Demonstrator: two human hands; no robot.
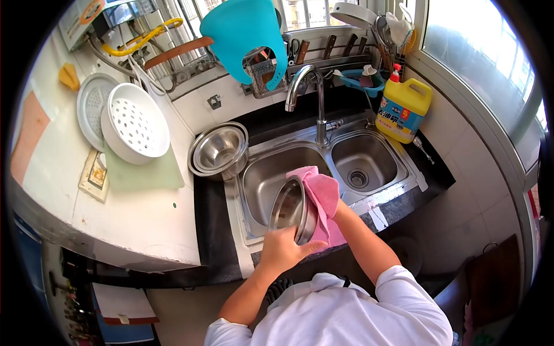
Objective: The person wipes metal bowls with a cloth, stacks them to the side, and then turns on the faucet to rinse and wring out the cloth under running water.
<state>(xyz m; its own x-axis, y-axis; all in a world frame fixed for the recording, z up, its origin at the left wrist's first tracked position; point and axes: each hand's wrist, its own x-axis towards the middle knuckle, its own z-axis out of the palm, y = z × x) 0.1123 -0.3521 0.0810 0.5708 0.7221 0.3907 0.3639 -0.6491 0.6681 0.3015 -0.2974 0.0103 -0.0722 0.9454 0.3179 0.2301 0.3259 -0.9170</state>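
A round steel bowl [288, 206] is tilted on its side over the front of the left sink basin [262, 176]. My left hand [283, 249] grips its lower rim, with the thumb stretched toward the cloth. Against the bowl's outer right side lies a pink cloth [324, 196]. My right hand [339, 209] is behind and under this cloth, and its fingers are hidden. Nested steel bowls [219, 150] stand on the black counter to the left of the sink.
Behind the basins rises a curved faucet [321, 109]. The right basin [360, 158] has a drain. A yellow detergent jug [404, 106] stands at the back right corner. A white colander [135, 124] and a teal bib [242, 34] hang at left and above.
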